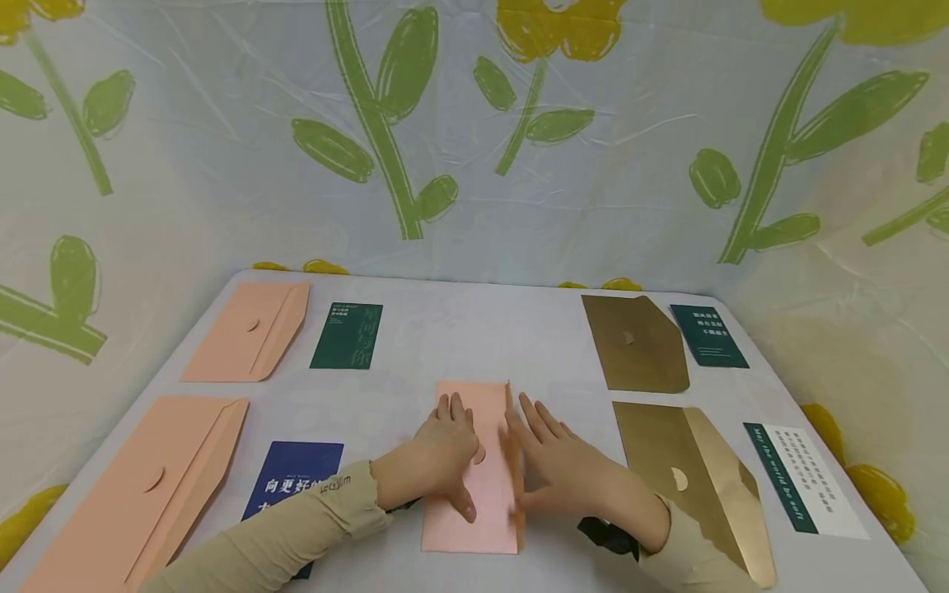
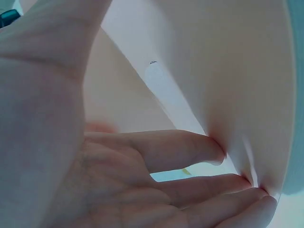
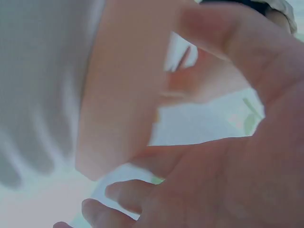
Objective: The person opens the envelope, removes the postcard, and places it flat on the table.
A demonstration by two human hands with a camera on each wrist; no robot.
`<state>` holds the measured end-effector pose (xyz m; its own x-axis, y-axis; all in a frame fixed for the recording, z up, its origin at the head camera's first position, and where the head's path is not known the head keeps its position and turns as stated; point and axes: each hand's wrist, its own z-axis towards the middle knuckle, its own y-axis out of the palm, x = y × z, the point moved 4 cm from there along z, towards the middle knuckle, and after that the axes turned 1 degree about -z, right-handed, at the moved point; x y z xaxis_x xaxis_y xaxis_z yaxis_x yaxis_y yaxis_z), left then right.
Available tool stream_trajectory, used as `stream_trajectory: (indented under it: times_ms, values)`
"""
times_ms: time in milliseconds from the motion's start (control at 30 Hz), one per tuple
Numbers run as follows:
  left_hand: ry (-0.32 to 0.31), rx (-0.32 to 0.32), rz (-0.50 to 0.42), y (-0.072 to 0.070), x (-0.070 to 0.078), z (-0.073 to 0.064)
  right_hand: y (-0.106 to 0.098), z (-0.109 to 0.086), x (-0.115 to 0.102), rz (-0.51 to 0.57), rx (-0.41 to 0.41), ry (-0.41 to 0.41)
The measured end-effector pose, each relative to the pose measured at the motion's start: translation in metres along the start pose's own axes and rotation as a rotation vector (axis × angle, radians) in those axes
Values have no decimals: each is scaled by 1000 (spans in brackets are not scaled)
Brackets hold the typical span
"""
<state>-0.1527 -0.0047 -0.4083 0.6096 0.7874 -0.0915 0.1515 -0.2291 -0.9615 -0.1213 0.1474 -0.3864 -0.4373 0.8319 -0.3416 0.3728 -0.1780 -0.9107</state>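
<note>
A pink envelope (image 1: 491,502) lies upright in front of me, its long flap (image 1: 515,478) raised along the right side. My left hand (image 1: 448,449) is spread over the envelope's left half; its fingertips (image 2: 216,154) touch the paper in the left wrist view. At the flap is my right hand (image 1: 556,461), fingers extended and thumb apart. The right wrist view shows the flap (image 3: 123,95) beside that thumb, blurred; whether the thumb touches it I cannot tell. A small rounded thumb notch (image 1: 479,453) shows near the left hand.
Two more pink envelopes (image 1: 237,338) lie on the left, with a green card (image 1: 346,336) and a blue card (image 1: 296,473) beside them. On the right are two gold envelopes (image 1: 638,342), a dark green card (image 1: 709,336) and a white-and-green card (image 1: 804,478). Flower-printed cloth (image 1: 593,206) hangs behind.
</note>
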Motion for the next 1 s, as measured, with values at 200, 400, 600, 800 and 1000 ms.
stream_trajectory:
  times_ms: [200, 400, 600, 800, 1000]
  values:
    - [-8, -23, 2, 1, 0, 0, -4, -1, 5, -36, -17, -4]
    - [3, -30, -14, 3, 1, 1, 9, 8, 12, -17, -103, -25]
    - [20, -32, 27, 1, 2, 2, 17, 12, 13, -33, -79, -33]
    - [47, -90, 78, -3, 7, 6, 17, 11, 12, -29, -76, -19]
    - [32, -71, -135, -9, 10, 13, 14, 12, 9, -36, -68, -21]
